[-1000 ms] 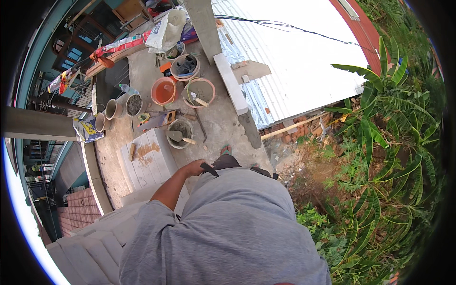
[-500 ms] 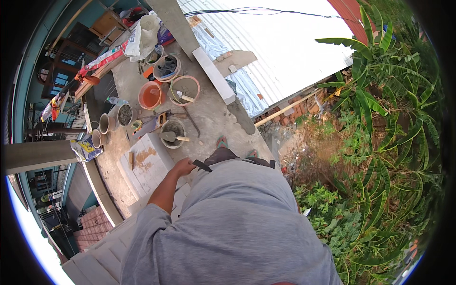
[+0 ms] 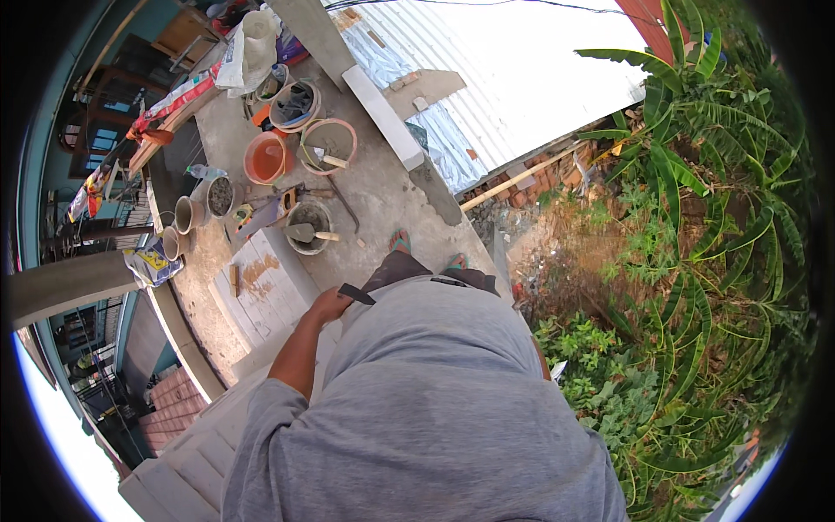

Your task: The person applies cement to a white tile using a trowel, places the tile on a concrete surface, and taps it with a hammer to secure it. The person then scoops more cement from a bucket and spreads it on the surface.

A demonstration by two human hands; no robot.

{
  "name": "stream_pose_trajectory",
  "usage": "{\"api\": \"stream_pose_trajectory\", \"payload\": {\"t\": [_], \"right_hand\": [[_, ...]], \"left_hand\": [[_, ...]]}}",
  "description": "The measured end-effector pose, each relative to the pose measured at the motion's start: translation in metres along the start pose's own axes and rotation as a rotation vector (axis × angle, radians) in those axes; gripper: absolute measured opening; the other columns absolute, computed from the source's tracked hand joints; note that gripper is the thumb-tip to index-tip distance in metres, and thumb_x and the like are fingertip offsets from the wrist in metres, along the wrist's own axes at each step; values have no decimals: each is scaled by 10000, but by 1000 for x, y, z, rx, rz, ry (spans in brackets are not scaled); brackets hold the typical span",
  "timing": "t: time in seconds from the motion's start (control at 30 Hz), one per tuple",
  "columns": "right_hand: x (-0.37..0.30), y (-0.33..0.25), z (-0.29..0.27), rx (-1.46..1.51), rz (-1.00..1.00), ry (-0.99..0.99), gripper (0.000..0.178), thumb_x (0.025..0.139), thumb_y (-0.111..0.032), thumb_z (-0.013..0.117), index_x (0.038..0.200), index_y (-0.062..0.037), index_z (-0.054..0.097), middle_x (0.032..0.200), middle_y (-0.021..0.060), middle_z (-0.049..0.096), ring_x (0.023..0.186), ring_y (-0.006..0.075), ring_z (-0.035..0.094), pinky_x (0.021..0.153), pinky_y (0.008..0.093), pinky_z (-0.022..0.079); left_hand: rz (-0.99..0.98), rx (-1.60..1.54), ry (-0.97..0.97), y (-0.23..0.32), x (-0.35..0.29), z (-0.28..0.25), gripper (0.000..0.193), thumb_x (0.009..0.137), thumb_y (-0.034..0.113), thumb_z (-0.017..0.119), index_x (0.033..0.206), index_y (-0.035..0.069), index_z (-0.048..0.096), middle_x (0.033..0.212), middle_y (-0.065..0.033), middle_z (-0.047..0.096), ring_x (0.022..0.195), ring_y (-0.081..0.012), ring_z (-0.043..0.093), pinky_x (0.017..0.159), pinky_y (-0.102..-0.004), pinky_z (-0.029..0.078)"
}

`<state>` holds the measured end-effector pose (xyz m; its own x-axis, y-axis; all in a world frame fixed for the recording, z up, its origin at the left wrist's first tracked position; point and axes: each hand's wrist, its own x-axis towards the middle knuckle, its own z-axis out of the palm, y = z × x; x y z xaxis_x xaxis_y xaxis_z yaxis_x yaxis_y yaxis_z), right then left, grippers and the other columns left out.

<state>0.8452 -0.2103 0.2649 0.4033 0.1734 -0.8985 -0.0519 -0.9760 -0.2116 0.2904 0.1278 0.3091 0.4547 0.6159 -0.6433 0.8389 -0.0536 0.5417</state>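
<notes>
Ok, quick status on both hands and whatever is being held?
Left hand shut on dark flat tool. Right hand out of view behind grey shirt. Mortar bucket with trowel just ahead on slab, untouched.

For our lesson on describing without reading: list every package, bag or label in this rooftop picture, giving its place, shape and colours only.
White sack: top left, beyond the buckets; tall, crumpled, open-topped, off-white.
Printed bag: left edge of the slab, beside the concrete beam; squat, white with yellow and blue print.
Red-and-white sack: lying flat along the far left ledge; long, flattened.
No screens or signs.
</notes>
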Motion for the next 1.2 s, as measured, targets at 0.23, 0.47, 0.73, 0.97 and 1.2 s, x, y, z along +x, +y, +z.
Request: {"api": "stream_pose_trajectory", "payload": {"t": [0.23,0.47,0.73,0.97,1.2], "right_hand": [[6,-27,-1,-28,86,-82,575,959,-475,696,824,84,699,730,185,695,617,325,697,561,496,541],[-7,-45,6,-10,73,-74,521,984,-445,681,699,-16,600,615,128,588,473,272,596,446,447,465],[-16,-31,26,-9,178,-121,552,986,-492,674,695,-31,586,610,137,606,481,277,628,445,442,485],[-5,8,48,17,256,-163,570,979,-510,676,745,9,637,645,161,648,505,283,659,466,443,519],[-6,9,58,15,266,-182,589,967,-504,691,879,77,707,672,171,669,528,282,682,483,438,547]], "left_hand": [[-74,63,5,15,-6,-8,391,980,425,672,1152,85,759,1036,-158,783,988,-340,732,860,-422,554],[-249,12,-51,52,-4,-25,295,1032,293,702,1191,45,729,1158,-160,759,1090,-293,724,959,-381,558],[-336,-131,-86,74,-4,-40,477,989,435,745,1154,-11,722,1073,-169,784,1019,-282,747,916,-390,561],[-318,-152,-123,79,-2,-39,502,994,420,737,1207,-32,699,1140,-199,770,1058,-289,751,926,-375,574],[-351,-143,-170,89,-4,-44,524,1019,434,688,1258,-32,700,1173,-207,768,1060,-303,748,929,-384,570]]}}
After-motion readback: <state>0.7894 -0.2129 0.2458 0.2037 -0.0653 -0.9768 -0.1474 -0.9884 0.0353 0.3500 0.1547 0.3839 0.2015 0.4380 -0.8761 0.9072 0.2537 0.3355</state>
